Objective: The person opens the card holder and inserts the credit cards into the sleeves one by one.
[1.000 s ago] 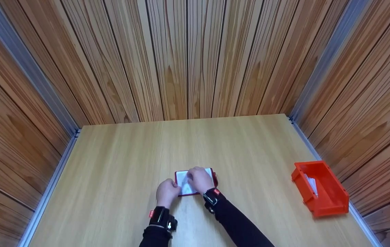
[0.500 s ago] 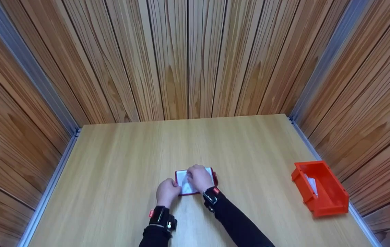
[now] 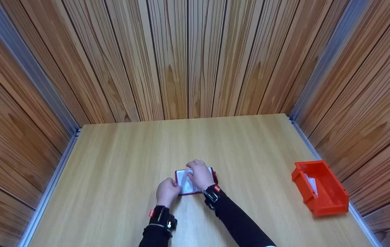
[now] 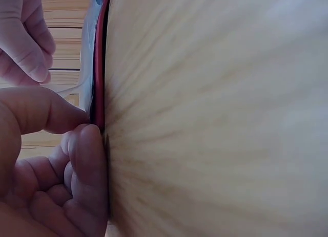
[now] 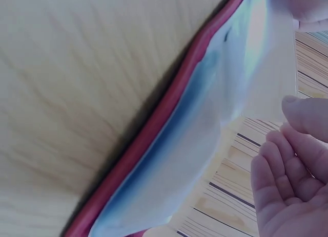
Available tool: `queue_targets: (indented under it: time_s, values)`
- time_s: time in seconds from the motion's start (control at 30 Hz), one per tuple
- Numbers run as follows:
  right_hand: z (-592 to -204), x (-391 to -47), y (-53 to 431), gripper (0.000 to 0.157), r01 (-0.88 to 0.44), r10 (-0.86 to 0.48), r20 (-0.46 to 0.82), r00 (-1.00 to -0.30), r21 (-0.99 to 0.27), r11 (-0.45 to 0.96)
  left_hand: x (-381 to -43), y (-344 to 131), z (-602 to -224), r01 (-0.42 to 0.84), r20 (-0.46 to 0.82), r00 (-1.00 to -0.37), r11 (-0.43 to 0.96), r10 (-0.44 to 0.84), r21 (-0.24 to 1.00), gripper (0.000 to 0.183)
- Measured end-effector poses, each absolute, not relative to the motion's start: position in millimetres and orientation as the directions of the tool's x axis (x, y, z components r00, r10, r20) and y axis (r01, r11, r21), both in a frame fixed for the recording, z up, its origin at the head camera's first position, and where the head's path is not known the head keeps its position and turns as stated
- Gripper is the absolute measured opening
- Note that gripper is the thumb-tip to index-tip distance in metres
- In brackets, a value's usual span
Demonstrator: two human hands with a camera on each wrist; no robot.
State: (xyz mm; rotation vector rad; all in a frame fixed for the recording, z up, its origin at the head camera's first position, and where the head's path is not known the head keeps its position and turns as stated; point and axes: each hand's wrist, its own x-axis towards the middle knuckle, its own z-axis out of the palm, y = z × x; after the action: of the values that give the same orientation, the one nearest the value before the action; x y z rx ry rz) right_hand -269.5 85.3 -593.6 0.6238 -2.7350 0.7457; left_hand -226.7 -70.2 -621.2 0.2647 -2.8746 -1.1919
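A red-edged card holder (image 3: 182,181) lies spread on the table with clear plastic sleeves (image 5: 169,170) inside. My left hand (image 3: 167,192) is at its near left corner; in the left wrist view the thumb and index finger (image 4: 61,114) pinch the red edge (image 4: 100,68) there. Over the middle of the holder is my right hand (image 3: 200,175). In the right wrist view its thumb (image 5: 307,114) and index finger meet at the corner of a raised sleeve (image 5: 271,78). That sleeve stands up off the others. The right hand covers part of the holder from above.
An orange bin (image 3: 332,195) stands at the right side of the table (image 3: 119,164), with some white pieces (image 3: 311,183) inside. Wood-panelled walls (image 3: 177,61) close off the back and both sides, with metal rails along the corners.
My right hand has shifted slightly away from me and its fingers have spread apart a little. The left hand and the holder stay in place.
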Motion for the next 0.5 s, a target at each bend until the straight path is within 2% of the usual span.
queue_targets:
  time_s: [0.5]
  values:
    - [-596.8, -269.0, 102.4, 0.018, -0.405, -0.291, 0.300, -0.908, -0.460, 0.790, -226.9, -72.0, -617.8, -0.141, -0.056, -0.988, 0.693, -0.145, 0.707, 0.010]
